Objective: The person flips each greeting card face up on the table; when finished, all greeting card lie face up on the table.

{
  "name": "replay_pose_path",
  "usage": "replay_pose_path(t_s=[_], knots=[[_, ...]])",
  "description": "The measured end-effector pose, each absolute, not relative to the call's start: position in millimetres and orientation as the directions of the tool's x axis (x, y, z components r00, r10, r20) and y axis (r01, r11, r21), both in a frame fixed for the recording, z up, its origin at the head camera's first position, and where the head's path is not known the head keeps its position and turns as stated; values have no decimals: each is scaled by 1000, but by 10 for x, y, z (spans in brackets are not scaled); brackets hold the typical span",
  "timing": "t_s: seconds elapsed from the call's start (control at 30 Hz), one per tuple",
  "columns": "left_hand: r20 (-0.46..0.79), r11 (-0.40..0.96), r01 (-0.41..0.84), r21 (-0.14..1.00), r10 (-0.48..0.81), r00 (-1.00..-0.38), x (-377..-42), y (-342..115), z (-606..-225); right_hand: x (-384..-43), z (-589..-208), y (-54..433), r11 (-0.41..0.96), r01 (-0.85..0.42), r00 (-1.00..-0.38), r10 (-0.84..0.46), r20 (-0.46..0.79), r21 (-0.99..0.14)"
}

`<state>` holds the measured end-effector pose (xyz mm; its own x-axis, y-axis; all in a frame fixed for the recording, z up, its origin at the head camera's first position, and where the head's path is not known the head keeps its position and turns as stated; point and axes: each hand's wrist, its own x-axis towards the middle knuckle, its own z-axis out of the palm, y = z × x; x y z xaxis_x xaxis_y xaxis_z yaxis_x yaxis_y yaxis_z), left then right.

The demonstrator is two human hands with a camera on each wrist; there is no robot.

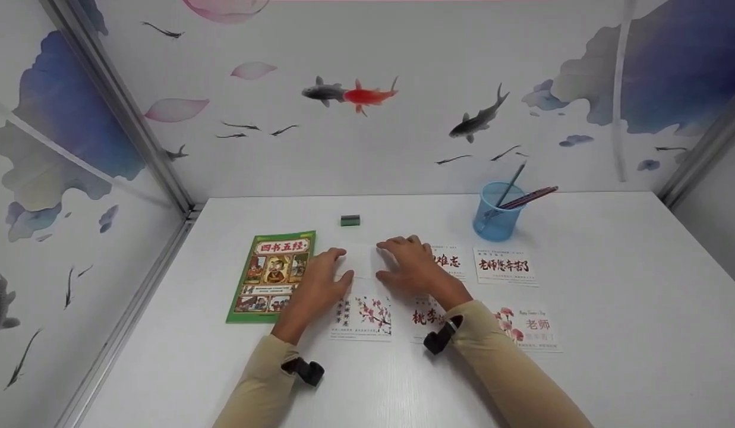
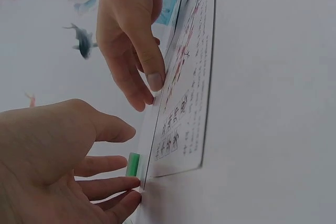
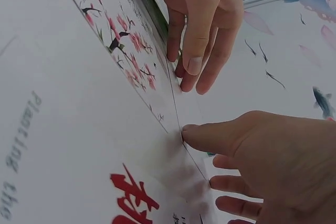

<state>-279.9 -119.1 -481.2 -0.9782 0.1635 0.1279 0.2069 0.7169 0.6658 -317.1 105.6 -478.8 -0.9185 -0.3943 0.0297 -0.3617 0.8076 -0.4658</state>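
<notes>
A blank white card [image 1: 360, 260] lies on the table between the two hands. At its left side is my left hand [image 1: 322, 282], thumb and fingers spread apart, fingertips right at the edge. My right hand [image 1: 416, 266] is at the opposite side, thumb tip [image 3: 190, 132] at the edge and fingers loosely bent. Just below, nearer the body, sits a card with pink blossom branches [image 1: 374, 315]. Under the right hand and wrist, two cards with red brush lettering, an upper card [image 1: 450, 261] and a lower card [image 1: 425, 318], are partly hidden.
Left of the hands lies a green-bordered picture book [image 1: 275, 267], partly covered by the left hand. A small green block [image 1: 350, 220] sits behind the blank card. A blue pen cup [image 1: 497, 217] stands back right. Further right lie a lettered card [image 1: 505, 266] and a flower card [image 1: 536, 330].
</notes>
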Motion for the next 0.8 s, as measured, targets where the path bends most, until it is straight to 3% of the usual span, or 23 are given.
replay_pose_path(t_s=[0.6,0.8], knots=[[47,737,150,659,159,-986,-2785,-1187,-4782,-3198,-4757,1115,767,-280,-938,-346,-4,-578],[75,737,192,648,189,-979,-2788,-1178,-4797,-3208,-4774,1093,595,-308,-927,-362,95,-742]])
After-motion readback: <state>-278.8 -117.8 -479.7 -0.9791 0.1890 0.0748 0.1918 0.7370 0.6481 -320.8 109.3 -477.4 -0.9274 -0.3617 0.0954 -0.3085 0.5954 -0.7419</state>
